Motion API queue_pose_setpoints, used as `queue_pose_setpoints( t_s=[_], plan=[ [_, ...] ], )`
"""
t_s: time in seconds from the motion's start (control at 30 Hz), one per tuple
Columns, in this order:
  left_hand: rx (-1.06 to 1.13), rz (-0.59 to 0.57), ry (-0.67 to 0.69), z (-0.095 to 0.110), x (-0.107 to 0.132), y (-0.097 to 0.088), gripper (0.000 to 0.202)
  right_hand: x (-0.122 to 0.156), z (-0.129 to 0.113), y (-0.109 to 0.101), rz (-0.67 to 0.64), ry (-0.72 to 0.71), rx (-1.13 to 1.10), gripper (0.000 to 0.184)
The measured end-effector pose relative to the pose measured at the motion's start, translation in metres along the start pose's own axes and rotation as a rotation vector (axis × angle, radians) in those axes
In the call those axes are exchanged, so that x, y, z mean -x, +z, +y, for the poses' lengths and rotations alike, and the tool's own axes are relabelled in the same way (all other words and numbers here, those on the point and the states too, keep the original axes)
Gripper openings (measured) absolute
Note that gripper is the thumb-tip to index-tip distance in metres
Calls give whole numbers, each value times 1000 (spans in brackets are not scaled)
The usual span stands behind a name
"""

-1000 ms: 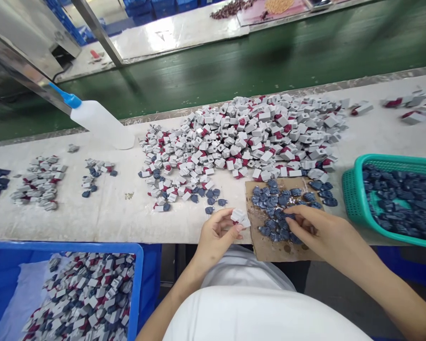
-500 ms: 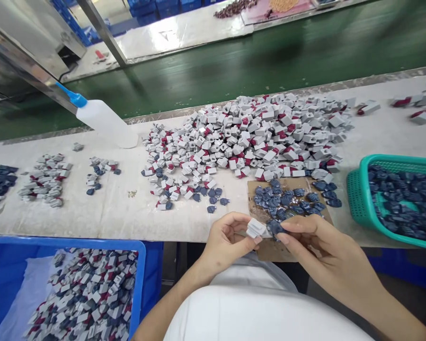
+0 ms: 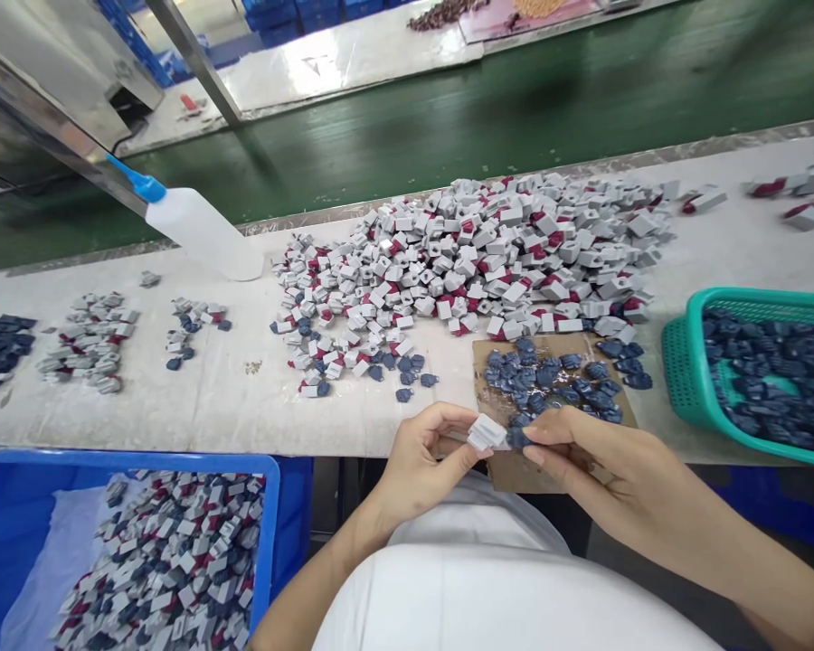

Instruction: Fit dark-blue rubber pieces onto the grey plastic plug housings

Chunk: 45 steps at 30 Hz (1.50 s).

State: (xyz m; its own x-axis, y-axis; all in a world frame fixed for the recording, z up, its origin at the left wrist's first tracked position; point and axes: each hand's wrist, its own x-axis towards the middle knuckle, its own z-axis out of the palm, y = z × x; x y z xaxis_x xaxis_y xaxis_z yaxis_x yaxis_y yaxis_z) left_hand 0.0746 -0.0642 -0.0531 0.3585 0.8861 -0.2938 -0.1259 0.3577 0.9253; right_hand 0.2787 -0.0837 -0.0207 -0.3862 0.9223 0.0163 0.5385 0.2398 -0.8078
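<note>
Between the thumb and fingers of my left hand [image 3: 434, 452] is a small light-grey plastic block [image 3: 487, 432]. My right hand [image 3: 597, 461] pinches a dark-blue plastic piece [image 3: 516, 437] against the block's right side; whether the two are joined I cannot tell. Both hands are just above the table's near edge. Behind them a brown cardboard sheet [image 3: 485, 393] bears several wet-looking dark-blue pieces [image 3: 535, 375]. Farther back is a large heap of grey-and-maroon blocks [image 3: 475, 253], with a few loose dark-blue pieces [image 3: 407, 366] at its front left.
To the right stands a green basket [image 3: 678, 366] of dark-blue pieces. A blue bin [image 3: 269, 533] with mixed grey, maroon and blue parts is at the lower left. One white bottle [image 3: 203, 235] with a blue nozzle leans at the table's back. Beyond runs a green belt [image 3: 393, 136].
My right hand has moved slightly left, bringing the dark-blue piece closer against the grey block. My left hand keeps its hold, shifted a little left.
</note>
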Motion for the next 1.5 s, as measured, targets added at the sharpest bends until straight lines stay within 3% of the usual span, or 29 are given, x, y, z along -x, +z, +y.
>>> queue_pose_setpoints(
  t_s=[0.2, 0.37, 0.63, 0.8, 0.87, 0.93, 1.03, 1.17, 1.37, 1.5],
  plan=[
    [-45, -20, 54, 0, 4, 0, 19, -6, -11, -7, -44, -93, 56, 16],
    [-24, -16, 108, -3, 4, 1, 22, -6, -11, -3, -24, -77, 5, 17],
    [74, 55, 3, -23, 1, 5, 34, -10, 6, 6, -48, 8, -155, 20],
    [-72, -116, -52, -14, 2, 0, 33, -13, 13, 13, -181, 172, -518, 19],
    [-133, -165, 5, -9, 2, -1, 33, -14, 11, 15, -202, 204, -606, 21],
    [-186, -135, 72, -6, 0, -1, 28, -16, 9, 15, -214, 206, -614, 23],
    [-282, -45, 123, -5, -3, 2, 27, -24, 7, 15, -116, 267, -620, 33],
    [-390, -34, 252, -6, -8, 8, 22, -46, -1, 30, 225, 388, -772, 61],
    [-540, 59, 527, -16, -12, 15, 25, -71, -21, 64, 210, 509, -1015, 75],
    [-595, 54, 530, -23, -12, 18, 29, -67, -23, 76, 275, 503, -991, 73]
  ],
)
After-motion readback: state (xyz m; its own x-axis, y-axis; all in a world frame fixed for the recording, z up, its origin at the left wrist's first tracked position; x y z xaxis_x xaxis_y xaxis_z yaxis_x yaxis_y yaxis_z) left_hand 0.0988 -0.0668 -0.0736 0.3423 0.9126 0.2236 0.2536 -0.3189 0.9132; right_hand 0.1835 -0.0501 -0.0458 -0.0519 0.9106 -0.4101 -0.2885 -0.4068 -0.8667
